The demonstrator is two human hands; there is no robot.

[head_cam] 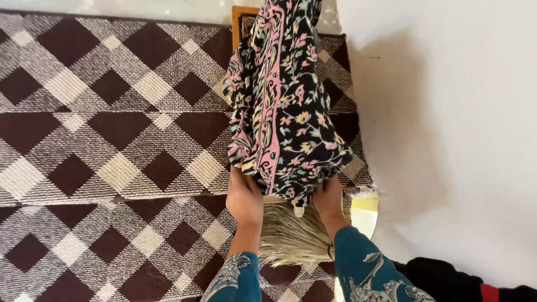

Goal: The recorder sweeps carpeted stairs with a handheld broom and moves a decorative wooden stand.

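From the head camera, looking straight down: both hands grip the near end of a bundle of cloth (282, 100), a soft, thin fabric, black with pink bands and small flowers in yellow, green and peach. It hangs in loose folds and bunches into a rounded lump where the hands meet it, then runs away up the picture in a long, narrowing shape.

The left hand (244, 198) holds the left corner of the lump, its fingers curled under the fabric and hidden by it, so they are clamped on the cloth. The right hand (329, 196) does the same at the right corner, its fingers also tucked out of sight in the folds. Both wrists come out of teal sleeves (363, 268) with a pale leafy print.

Below and between the hands lies a fan of pale straw-like bristles (293, 237), dry and stringy. Under everything is a coarse woven rug (112, 140) in a dark brown and cream diamond pattern. A wooden frame edge (238, 22) shows behind the cloth at the top. To the right is a smooth, pale wall (447, 112).
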